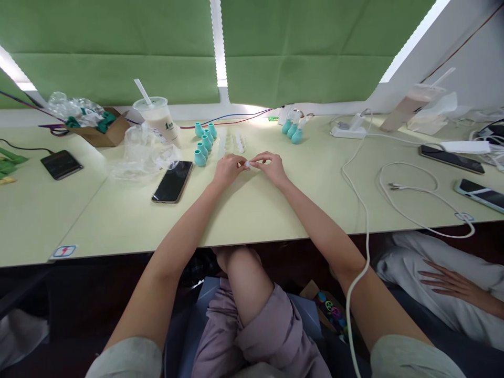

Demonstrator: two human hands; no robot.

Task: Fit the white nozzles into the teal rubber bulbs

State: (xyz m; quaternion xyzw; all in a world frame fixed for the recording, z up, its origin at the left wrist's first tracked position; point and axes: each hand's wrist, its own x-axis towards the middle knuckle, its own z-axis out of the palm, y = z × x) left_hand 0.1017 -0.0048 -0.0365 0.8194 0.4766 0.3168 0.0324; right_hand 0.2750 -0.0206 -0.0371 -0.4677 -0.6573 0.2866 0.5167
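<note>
My left hand (229, 169) and my right hand (271, 166) meet over the middle of the table, fingertips almost touching. Between them is a small whitish, translucent piece (247, 164), pinched from both sides; its exact kind is too small to make out. Just beyond my left hand stand several small turquoise vase-shaped pieces (200, 156) in a cluster. Beside them lie pale translucent strips (222, 140) and a row of small clear parts (239, 143). Farther right, 3 more turquoise pieces (296, 136) stand with clear tops on or behind them.
A phone (172, 181), a crumpled plastic bag (137, 152) and a drink cup (159, 121) are on the left, near a cardboard box (106, 134). At right are a power strip (348, 130), looped white cables (366, 210) and more phones (452, 158). Another person's hand (452, 281) rests below the table edge.
</note>
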